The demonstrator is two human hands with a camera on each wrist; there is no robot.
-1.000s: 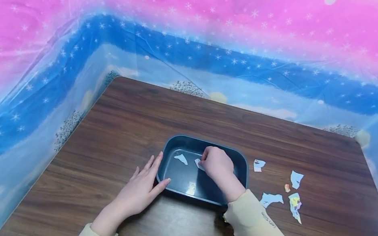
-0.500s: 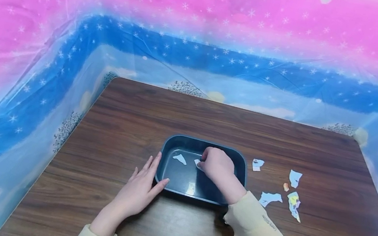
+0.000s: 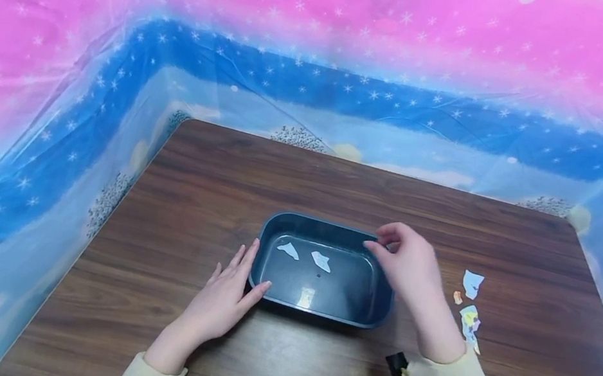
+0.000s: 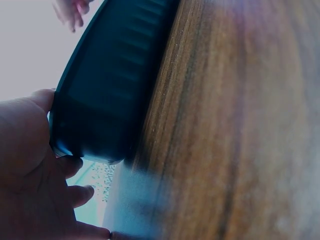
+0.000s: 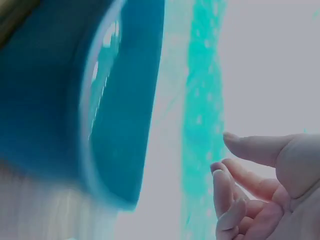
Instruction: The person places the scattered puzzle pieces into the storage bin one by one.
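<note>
A dark blue-grey rectangular tray point(image 3: 286, 290) stands on the table, with two torn white paper scraps flat on its floor: a left scrap point(image 3: 289, 250) and a middle scrap point(image 3: 321, 261). My left hand point(image 3: 217, 299) rests against the tray's left end, fingers extended along the outside and thumb at the near rim. In the left wrist view, the thumb and fingers touch the tray wall point(image 4: 95, 95). Over the tray's right end hovers my right hand point(image 3: 408, 259), its fingers loosely bent. The right wrist view shows a gap between thumb and fingertips, with nothing held.
On the wood-grain table point(image 3: 206, 200), right of the right hand, lie a white scrap point(image 3: 472, 284), a small orange scrap point(image 3: 457, 297) and a yellow-printed scrap point(image 3: 469, 323). The right hand and forearm block part of that side. A patterned pink and blue cloth point(image 3: 316, 86) surrounds the table.
My right hand has let go of the middle scrap in the tray and moved right, up over the tray's right rim. The left hand has stayed in place.
</note>
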